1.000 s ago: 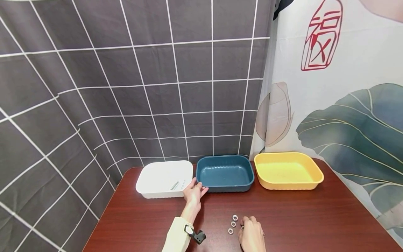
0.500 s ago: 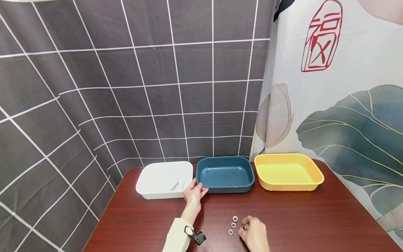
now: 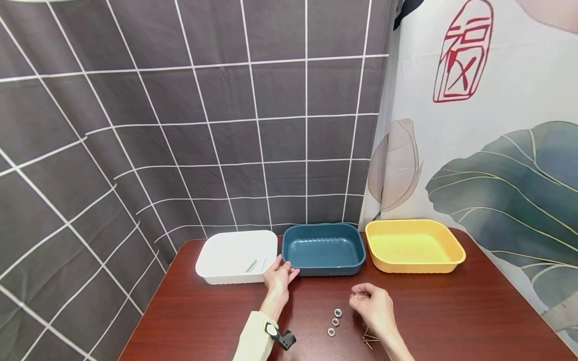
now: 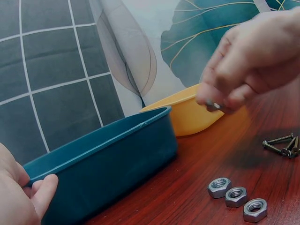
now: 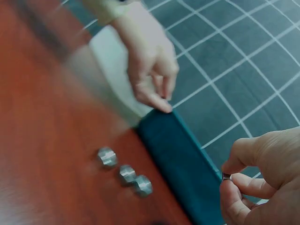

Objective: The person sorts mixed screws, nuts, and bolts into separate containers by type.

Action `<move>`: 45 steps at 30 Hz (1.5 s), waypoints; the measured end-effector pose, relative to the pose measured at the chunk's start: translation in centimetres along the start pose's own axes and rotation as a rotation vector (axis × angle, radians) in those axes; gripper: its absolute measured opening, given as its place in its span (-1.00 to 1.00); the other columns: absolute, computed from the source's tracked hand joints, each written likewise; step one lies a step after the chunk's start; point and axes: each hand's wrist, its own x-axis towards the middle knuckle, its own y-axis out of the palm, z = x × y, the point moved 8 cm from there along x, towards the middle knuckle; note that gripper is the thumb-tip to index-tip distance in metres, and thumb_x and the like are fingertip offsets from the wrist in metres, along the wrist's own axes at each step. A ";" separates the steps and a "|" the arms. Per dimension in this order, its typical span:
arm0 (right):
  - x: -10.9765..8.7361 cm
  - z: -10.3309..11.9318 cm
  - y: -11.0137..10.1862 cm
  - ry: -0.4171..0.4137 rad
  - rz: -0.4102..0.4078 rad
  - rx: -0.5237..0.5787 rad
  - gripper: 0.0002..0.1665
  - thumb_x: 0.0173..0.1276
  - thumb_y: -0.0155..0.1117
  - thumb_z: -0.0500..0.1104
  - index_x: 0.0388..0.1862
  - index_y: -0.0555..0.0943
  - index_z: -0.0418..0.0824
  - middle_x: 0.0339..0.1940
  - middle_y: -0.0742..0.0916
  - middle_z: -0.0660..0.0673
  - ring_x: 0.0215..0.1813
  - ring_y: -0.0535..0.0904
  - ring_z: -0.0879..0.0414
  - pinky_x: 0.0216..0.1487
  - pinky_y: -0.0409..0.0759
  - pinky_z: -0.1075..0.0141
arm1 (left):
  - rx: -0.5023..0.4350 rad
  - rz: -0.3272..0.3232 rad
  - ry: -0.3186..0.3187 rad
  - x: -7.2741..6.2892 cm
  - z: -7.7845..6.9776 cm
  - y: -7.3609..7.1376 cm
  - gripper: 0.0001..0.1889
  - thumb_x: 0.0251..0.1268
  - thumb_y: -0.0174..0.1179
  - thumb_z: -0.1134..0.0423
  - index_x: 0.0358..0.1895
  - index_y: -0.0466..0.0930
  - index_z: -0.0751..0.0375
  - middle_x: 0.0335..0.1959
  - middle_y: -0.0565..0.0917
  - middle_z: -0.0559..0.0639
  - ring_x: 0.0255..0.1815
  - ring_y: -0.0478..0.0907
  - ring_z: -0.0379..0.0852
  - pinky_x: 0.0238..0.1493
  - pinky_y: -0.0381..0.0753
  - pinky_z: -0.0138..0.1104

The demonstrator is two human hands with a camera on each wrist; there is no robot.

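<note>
My left hand [image 3: 277, 277] grips the near left corner of the dark blue plastic bin [image 3: 323, 271], thumb and fingers at its rim [image 4: 93, 147]. Above the table, right of three loose hex nuts [image 3: 335, 322], my right hand [image 3: 376, 307] pinches a small metal nut [image 4: 214, 107] between thumb and fingertips; the fingers hide most of it. The three nuts lie in a short row, large in the left wrist view and blurred in the right wrist view. Below my right wrist lie several brass-coloured screws [image 3: 370, 339], partly hidden by the forearm in the head view.
Left of the blue bin stands a white bin [image 3: 226, 280] with several thin metal pieces [image 3: 252, 265] inside. A yellow bin [image 3: 415, 267] stands to the right. Behind the red-brown table [image 3: 203, 321] hang a grey grid curtain [image 3: 280, 140] and a leaf-patterned cloth [image 3: 496, 200].
My right hand has lifted off the table with the nut and moved up and forward, baring the screws beneath. The left hand stays at the blue bin's corner.
</note>
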 end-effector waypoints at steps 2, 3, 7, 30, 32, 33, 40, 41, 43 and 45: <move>0.7 0.3 -0.2 0.011 0.014 0.054 -0.81 0.05 0.41 -0.30 -0.29 0.74 -0.32 -0.47 0.73 -0.01 -0.38 0.61 0.18 -0.39 0.57 0.39 | -0.005 -0.001 -0.003 0.0 0.0 0.0 -0.45 0.34 0.06 0.64 0.40 0.24 0.61 -0.39 0.47 0.13 -0.55 0.57 -0.18 -0.28 0.80 -0.28; 1.1 0.5 -0.3 0.019 0.022 0.084 -0.80 0.06 0.42 -0.31 -0.29 0.74 -0.33 -0.46 0.73 -0.03 -0.38 0.61 0.17 -0.40 0.57 0.41 | -0.006 -0.001 -0.004 0.0 0.0 -0.1 -0.45 0.34 0.06 0.64 0.40 0.24 0.61 -0.39 0.47 0.13 -0.55 0.57 -0.18 -0.28 0.80 -0.28; 2.5 1.1 -0.3 0.023 0.050 0.196 -0.78 0.12 0.42 -0.35 -0.22 0.72 -0.42 -0.40 0.75 -0.12 -0.35 0.63 0.16 -0.36 0.60 0.46 | -0.006 -0.001 -0.008 0.1 0.1 -0.1 -0.45 0.34 0.06 0.64 0.40 0.25 0.61 -0.39 0.47 0.13 -0.54 0.57 -0.18 -0.27 0.80 -0.28; 11.2 2.0 1.8 0.051 0.042 0.270 -0.71 0.29 0.36 -0.32 -0.08 0.67 -0.52 -0.22 0.74 -0.26 -0.15 0.59 -0.09 -0.25 0.55 0.43 | -0.026 -0.009 -0.017 0.3 0.4 -0.2 -0.43 0.32 0.08 0.65 0.41 0.25 0.59 -0.39 0.48 0.14 -0.54 0.56 -0.19 -0.25 0.81 -0.23; 11.5 2.0 1.9 0.055 0.026 0.281 -0.71 0.28 0.36 -0.33 -0.09 0.67 -0.52 -0.25 0.75 -0.24 -0.17 0.59 -0.06 -0.27 0.53 0.44 | -0.023 -0.008 -0.015 0.3 0.3 -0.2 -0.43 0.32 0.08 0.65 0.41 0.24 0.60 -0.40 0.49 0.15 -0.55 0.57 -0.19 -0.26 0.80 -0.24; 11.6 2.0 2.0 0.055 0.019 0.287 -0.71 0.27 0.36 -0.33 -0.09 0.67 -0.52 -0.26 0.75 -0.24 -0.18 0.59 -0.05 -0.28 0.53 0.45 | -0.021 -0.008 -0.014 0.3 0.3 -0.2 -0.43 0.32 0.07 0.65 0.40 0.24 0.60 -0.41 0.49 0.15 -0.56 0.57 -0.18 -0.27 0.80 -0.25; 11.6 1.6 2.0 0.074 -0.011 0.345 -0.70 0.30 0.29 -0.41 -0.01 0.63 -0.55 -0.24 0.74 -0.25 -0.26 0.59 0.11 -0.34 0.51 0.53 | -0.005 -0.011 -0.024 0.1 0.5 -0.2 -0.44 0.32 0.06 0.65 0.40 0.25 0.60 -0.41 0.51 0.15 -0.58 0.59 -0.17 -0.28 0.80 -0.27; 11.6 1.6 1.9 0.073 -0.016 0.354 -0.70 0.31 0.28 -0.41 0.00 0.63 -0.55 -0.25 0.74 -0.25 -0.27 0.60 0.12 -0.35 0.52 0.54 | -0.007 -0.010 -0.022 0.1 0.4 -0.1 -0.44 0.32 0.06 0.65 0.40 0.25 0.60 -0.41 0.51 0.17 -0.58 0.59 -0.17 -0.28 0.80 -0.27; 11.6 1.8 1.8 0.066 -0.024 0.373 -0.70 0.32 0.28 -0.41 0.00 0.62 -0.55 -0.28 0.74 -0.23 -0.30 0.64 0.13 -0.35 0.54 0.55 | -0.013 -0.008 -0.020 0.2 0.3 -0.1 -0.44 0.33 0.06 0.64 0.41 0.24 0.59 -0.38 0.51 0.19 -0.57 0.59 -0.17 -0.26 0.80 -0.26; 11.5 2.0 1.7 0.067 -0.022 0.398 -0.70 0.33 0.27 -0.41 0.00 0.61 -0.57 -0.33 0.74 -0.19 -0.35 0.66 0.16 -0.35 0.58 0.55 | -0.015 -0.008 -0.019 0.3 0.3 -0.1 -0.44 0.34 0.06 0.64 0.41 0.24 0.59 -0.37 0.51 0.20 -0.56 0.58 -0.17 -0.25 0.80 -0.25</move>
